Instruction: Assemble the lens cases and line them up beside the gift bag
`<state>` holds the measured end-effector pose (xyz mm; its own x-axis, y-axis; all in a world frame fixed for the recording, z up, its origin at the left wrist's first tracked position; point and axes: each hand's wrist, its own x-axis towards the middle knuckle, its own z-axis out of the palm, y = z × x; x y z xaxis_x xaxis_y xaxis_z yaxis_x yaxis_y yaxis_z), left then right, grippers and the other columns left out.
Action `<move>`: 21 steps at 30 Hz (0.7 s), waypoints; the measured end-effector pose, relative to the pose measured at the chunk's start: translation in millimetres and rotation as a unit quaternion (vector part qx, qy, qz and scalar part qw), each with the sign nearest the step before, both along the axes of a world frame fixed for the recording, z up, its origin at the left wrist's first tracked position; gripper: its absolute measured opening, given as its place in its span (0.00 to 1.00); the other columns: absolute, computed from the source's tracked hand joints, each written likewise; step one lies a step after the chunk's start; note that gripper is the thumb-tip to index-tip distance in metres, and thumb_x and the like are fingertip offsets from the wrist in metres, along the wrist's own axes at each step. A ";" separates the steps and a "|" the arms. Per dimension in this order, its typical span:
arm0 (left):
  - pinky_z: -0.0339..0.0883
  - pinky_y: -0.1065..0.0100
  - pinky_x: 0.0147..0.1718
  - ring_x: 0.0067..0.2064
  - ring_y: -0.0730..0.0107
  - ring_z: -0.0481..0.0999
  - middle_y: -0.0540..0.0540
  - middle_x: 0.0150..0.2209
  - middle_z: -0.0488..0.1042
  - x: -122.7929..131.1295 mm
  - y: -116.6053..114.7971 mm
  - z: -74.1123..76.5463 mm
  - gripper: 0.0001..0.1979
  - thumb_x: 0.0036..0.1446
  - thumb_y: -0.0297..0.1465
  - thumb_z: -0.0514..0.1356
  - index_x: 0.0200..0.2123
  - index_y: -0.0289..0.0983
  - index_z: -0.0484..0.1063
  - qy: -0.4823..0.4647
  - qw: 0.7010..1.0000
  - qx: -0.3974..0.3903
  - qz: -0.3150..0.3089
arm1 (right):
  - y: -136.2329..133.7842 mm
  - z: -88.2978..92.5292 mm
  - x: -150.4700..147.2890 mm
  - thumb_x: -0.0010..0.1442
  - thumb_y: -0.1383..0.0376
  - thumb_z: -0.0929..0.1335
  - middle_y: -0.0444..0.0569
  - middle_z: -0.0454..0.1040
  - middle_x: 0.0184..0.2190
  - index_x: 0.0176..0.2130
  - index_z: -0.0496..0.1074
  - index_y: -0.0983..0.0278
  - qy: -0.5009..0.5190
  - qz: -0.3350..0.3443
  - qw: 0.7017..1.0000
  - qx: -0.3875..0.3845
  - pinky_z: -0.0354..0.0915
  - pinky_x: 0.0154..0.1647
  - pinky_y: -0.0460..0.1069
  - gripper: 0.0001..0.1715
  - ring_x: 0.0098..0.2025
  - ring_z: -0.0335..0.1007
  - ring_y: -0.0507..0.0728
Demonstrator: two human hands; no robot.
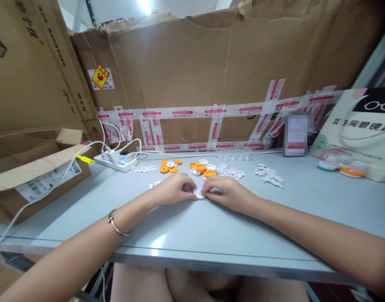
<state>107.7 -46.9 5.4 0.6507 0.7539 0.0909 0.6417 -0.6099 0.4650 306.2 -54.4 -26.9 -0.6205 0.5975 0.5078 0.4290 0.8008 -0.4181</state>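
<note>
Both my hands meet at the middle of the grey table [211,226]. My left hand [173,189] and my right hand [225,192] have their fingers closed in a pinch on one small round white cap [199,193] that rests on the table between them. A metal bangle [117,224] circles my left wrist. Just beyond my fingers lie orange and white round caps [200,167], with another small group of orange caps [170,166] to the left. Heaps of small white plastic pieces [269,175] lie to the right, and more white pieces [145,168] lie near the left group.
A white power strip [117,161] with plugs and cables sits at the back left beside an open cardboard box [35,180]. Taped cardboard walls [211,84] close off the back. Clear small containers [233,154] stand by the wall. A printed bag [359,130] stands at the right.
</note>
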 end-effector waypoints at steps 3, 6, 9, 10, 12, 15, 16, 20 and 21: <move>0.60 0.71 0.32 0.34 0.68 0.69 0.46 0.34 0.70 0.4 0.5 -2.7 0.16 0.47 0.41 0.61 0.36 0.36 0.73 -0.010 1.000 0.003 0.000 | -0.1 -0.4 -0.2 0.55 0.68 0.63 0.49 0.74 0.29 0.28 0.71 0.63 -0.004 -0.003 1.000 0.015 0.65 0.35 0.49 0.08 0.33 0.70 0.54; 0.60 0.71 0.32 0.35 0.68 0.68 0.46 0.33 0.71 2.6 1.0 -6.3 0.17 0.47 0.42 0.61 0.36 0.36 0.73 -0.019 1.000 0.014 0.001 | 0.0 -0.6 -0.1 0.55 0.68 0.63 0.48 0.74 0.29 0.28 0.71 0.62 -0.004 -0.012 1.000 0.016 0.65 0.36 0.49 0.08 0.33 0.70 0.54; 0.59 0.71 0.32 0.34 0.68 0.68 0.47 0.31 0.71 4.3 0.9 -8.0 0.15 0.48 0.41 0.60 0.34 0.36 0.74 -0.020 1.000 0.018 0.000 | 0.8 -1.3 0.3 0.56 0.68 0.63 0.49 0.74 0.29 0.28 0.71 0.63 -0.003 -0.014 1.000 0.014 0.65 0.36 0.49 0.08 0.33 0.70 0.54; 0.59 0.71 0.32 0.34 0.68 0.68 0.47 0.31 0.71 4.5 0.8 -8.0 0.15 0.47 0.41 0.60 0.34 0.36 0.74 -0.021 1.000 0.018 0.002 | 1.1 -1.5 0.4 0.55 0.68 0.63 0.49 0.75 0.29 0.28 0.71 0.63 -0.003 -0.011 1.000 0.013 0.65 0.36 0.49 0.08 0.33 0.70 0.54; 0.60 0.71 0.31 0.34 0.69 0.69 0.47 0.31 0.71 4.4 0.5 -7.5 0.16 0.47 0.42 0.60 0.34 0.36 0.74 -0.023 1.000 0.017 0.005 | 1.6 -1.7 0.5 0.55 0.68 0.63 0.49 0.75 0.29 0.28 0.72 0.62 -0.006 -0.002 1.000 0.009 0.65 0.36 0.49 0.08 0.33 0.70 0.54; 0.60 0.71 0.31 0.33 0.69 0.69 0.47 0.31 0.71 4.0 0.6 -7.0 0.16 0.48 0.42 0.60 0.35 0.35 0.74 -0.020 1.000 0.016 0.002 | 1.7 -0.7 0.6 0.56 0.68 0.63 0.49 0.75 0.29 0.29 0.73 0.62 -0.016 0.007 1.000 0.004 0.66 0.36 0.49 0.09 0.33 0.71 0.54; 0.60 0.71 0.31 0.33 0.69 0.69 0.47 0.31 0.71 3.9 0.7 -7.0 0.16 0.48 0.42 0.60 0.35 0.35 0.74 -0.020 1.000 0.015 0.000 | 1.5 -0.2 0.7 0.56 0.68 0.63 0.49 0.75 0.29 0.29 0.73 0.62 -0.019 0.009 1.000 0.004 0.66 0.36 0.50 0.09 0.33 0.71 0.54; 0.60 0.71 0.31 0.33 0.69 0.69 0.47 0.30 0.71 4.1 1.2 -7.7 0.16 0.48 0.42 0.60 0.35 0.35 0.74 -0.026 1.000 0.011 -0.004 | 0.9 1.5 1.4 0.55 0.68 0.63 0.50 0.75 0.31 0.31 0.74 0.63 -0.033 0.010 0.999 0.005 0.66 0.37 0.49 0.10 0.34 0.71 0.54; 0.60 0.71 0.31 0.33 0.69 0.69 0.47 0.30 0.71 4.2 1.3 -7.9 0.16 0.48 0.42 0.60 0.35 0.35 0.74 -0.026 1.000 0.013 -0.004 | 0.9 1.6 1.4 0.55 0.69 0.63 0.50 0.75 0.32 0.31 0.74 0.63 -0.035 0.010 0.999 0.006 0.66 0.37 0.49 0.10 0.34 0.71 0.54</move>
